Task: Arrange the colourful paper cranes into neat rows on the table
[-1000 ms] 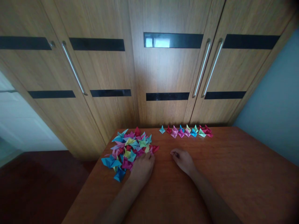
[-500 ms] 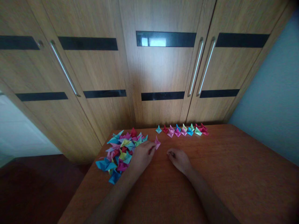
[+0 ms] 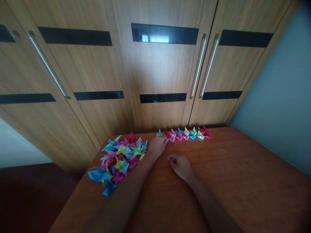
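At the left end of the folded paper rows [image 3: 186,135], my left hand [image 3: 157,145] pinches a pink origami figure [image 3: 167,139]. Most of that figure is hidden behind my fingers. It sits right beside a pink piece in the front row. My right hand [image 3: 181,165] rests on the table, its fingers curled shut and nothing visible in them. Left of my left forearm lies a loose heap of origami figures [image 3: 121,158] in blue, pink, yellow, red and green.
The brown wooden table [image 3: 218,181] stands against a wardrobe [image 3: 160,71] with long metal handles [image 3: 198,66]. A pale wall [image 3: 277,97] rises on the right. Beyond the table's left edge is dark floor [image 3: 29,197].
My left hand has moved forward with the pink origami figure, from beside the heap to the left end of the front row. My right hand stays in place. The view has shifted slightly.
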The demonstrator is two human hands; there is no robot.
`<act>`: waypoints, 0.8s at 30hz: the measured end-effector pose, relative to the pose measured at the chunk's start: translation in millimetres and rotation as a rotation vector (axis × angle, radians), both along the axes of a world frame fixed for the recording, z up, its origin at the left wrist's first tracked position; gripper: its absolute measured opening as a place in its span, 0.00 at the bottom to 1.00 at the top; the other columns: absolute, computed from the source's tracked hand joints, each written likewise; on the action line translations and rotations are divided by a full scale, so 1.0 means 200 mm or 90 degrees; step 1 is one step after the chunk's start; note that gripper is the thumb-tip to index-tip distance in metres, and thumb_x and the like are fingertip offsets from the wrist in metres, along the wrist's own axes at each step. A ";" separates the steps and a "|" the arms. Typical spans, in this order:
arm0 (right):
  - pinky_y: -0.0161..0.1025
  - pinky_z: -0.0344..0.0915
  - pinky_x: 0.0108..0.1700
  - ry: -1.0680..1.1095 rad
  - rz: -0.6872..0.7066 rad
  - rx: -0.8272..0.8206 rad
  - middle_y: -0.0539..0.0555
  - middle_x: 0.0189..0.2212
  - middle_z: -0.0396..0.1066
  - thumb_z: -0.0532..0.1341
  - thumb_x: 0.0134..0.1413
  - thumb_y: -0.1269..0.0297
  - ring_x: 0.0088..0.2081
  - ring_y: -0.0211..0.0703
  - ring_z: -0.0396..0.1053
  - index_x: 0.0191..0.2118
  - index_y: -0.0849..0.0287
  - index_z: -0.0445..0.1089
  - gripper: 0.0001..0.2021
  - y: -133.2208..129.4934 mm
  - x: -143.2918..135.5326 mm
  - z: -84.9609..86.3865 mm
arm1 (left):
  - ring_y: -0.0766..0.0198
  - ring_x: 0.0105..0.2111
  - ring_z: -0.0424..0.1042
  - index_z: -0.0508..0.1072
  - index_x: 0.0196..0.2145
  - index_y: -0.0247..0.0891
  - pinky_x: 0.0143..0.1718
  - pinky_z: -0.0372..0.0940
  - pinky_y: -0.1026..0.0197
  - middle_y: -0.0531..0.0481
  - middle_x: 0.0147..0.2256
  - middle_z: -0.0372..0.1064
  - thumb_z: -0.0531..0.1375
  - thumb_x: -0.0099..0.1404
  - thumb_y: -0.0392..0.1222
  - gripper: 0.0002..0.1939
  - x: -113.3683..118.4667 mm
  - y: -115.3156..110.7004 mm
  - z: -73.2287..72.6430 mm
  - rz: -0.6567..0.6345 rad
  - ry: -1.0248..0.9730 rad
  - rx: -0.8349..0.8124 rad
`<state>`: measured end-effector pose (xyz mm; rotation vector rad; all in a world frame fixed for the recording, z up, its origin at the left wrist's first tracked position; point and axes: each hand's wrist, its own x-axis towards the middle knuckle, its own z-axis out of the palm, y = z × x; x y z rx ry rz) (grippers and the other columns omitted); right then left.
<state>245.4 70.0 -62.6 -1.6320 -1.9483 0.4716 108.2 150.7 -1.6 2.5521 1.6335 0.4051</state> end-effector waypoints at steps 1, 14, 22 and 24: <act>0.32 0.56 0.34 -0.001 0.001 -0.002 0.48 0.29 0.73 0.53 0.55 0.65 0.31 0.37 0.68 0.35 0.53 0.72 0.10 0.00 0.00 0.00 | 0.60 0.41 0.71 0.74 0.40 0.41 0.41 0.63 0.62 0.46 0.40 0.73 0.49 0.68 0.43 0.14 0.00 0.01 -0.01 0.003 0.005 -0.005; 0.31 0.56 0.34 0.002 0.005 0.002 0.48 0.29 0.73 0.53 0.55 0.65 0.32 0.37 0.68 0.35 0.52 0.71 0.09 0.00 0.00 -0.01 | 0.59 0.42 0.72 0.74 0.40 0.41 0.43 0.63 0.60 0.44 0.40 0.73 0.48 0.69 0.42 0.15 0.03 0.06 -0.05 0.032 0.025 -0.029; 0.32 0.55 0.34 -0.008 -0.001 -0.001 0.48 0.28 0.73 0.53 0.56 0.64 0.31 0.37 0.68 0.34 0.52 0.71 0.09 0.00 0.00 -0.02 | 0.60 0.44 0.70 0.71 0.44 0.44 0.44 0.63 0.60 0.48 0.44 0.71 0.51 0.67 0.42 0.12 -0.05 -0.03 0.00 0.010 0.001 0.016; 0.31 0.55 0.34 -0.008 0.002 -0.001 0.48 0.29 0.72 0.53 0.56 0.64 0.31 0.37 0.68 0.35 0.52 0.71 0.09 0.00 0.00 -0.02 | 0.60 0.44 0.70 0.70 0.45 0.44 0.44 0.63 0.61 0.49 0.45 0.70 0.52 0.66 0.41 0.11 -0.11 -0.08 0.02 0.002 -0.002 0.029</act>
